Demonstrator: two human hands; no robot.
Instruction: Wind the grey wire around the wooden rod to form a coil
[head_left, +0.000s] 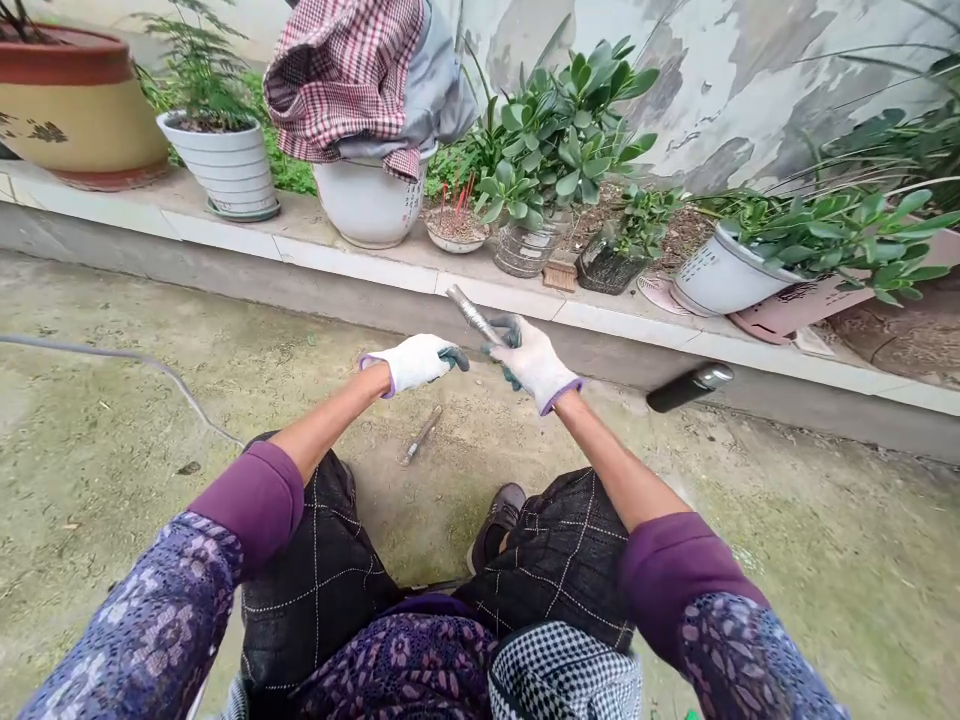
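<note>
My right hand (531, 362), in a white glove with dark green palm coating and a purple cuff, is wrapped around a silvery metal rod (472, 312). The rod tilts up and to the left, its upper end sticking out of the fist; its exact kind is unclear. To the left, my left hand (424, 362) wears a matching glove. Its fingers reach toward the right hand, loosely bent, and no object shows in them. Below the hands, a short rod-like piece (421, 435), brownish with a silvery lower part, lies on the ground.
A tiled ledge (360, 268) runs across ahead, bearing potted plants, a white pot (367, 205) with clothes piled on top, and a small brush (559, 275). A black bottle (688, 387) is by the ledge at right. A grey hose (150, 358) crosses the ground at left.
</note>
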